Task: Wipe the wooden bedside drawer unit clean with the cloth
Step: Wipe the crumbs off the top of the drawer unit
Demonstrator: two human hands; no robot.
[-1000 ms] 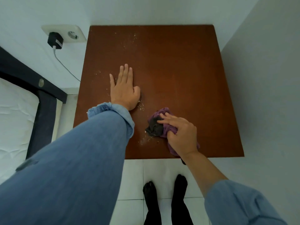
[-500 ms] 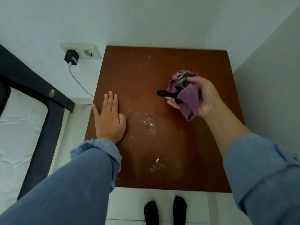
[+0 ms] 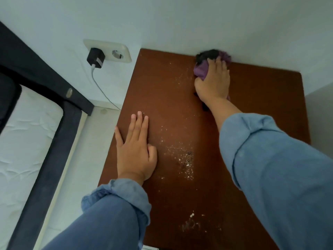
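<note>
At the upper right of the frame, the right hand (image 3: pixel 213 82) is pressing a bunched purple and dark cloth (image 3: pixel 212 60) against the far edge of the wooden drawer unit's top (image 3: pixel 261 105), right where the brown surface is meeting the white wall (image 3: pixel 180 20); the fingers are curling over the cloth and grasping it. In the centre left, the left hand (image 3: pixel 134 150) is lying flat on the wood near its left edge, fingers straight and together, grasping nothing. Pale crumbs and dust (image 3: pixel 182 159) are lying scattered across the middle of the top, just right of that hand, with another patch (image 3: pixel 191 224) sitting low in the frame. Both forearms are wearing rolled blue denim sleeves (image 3: pixel 270 168). At the upper left, a black charger (image 3: pixel 95 58) is sitting plugged into a white wall socket (image 3: pixel 118 54), its white cable (image 3: pixel 100 87) hanging down the wall. Along the left edge, a white mattress (image 3: pixel 27 141) is lying in a dark bed frame (image 3: pixel 59 123).
</note>
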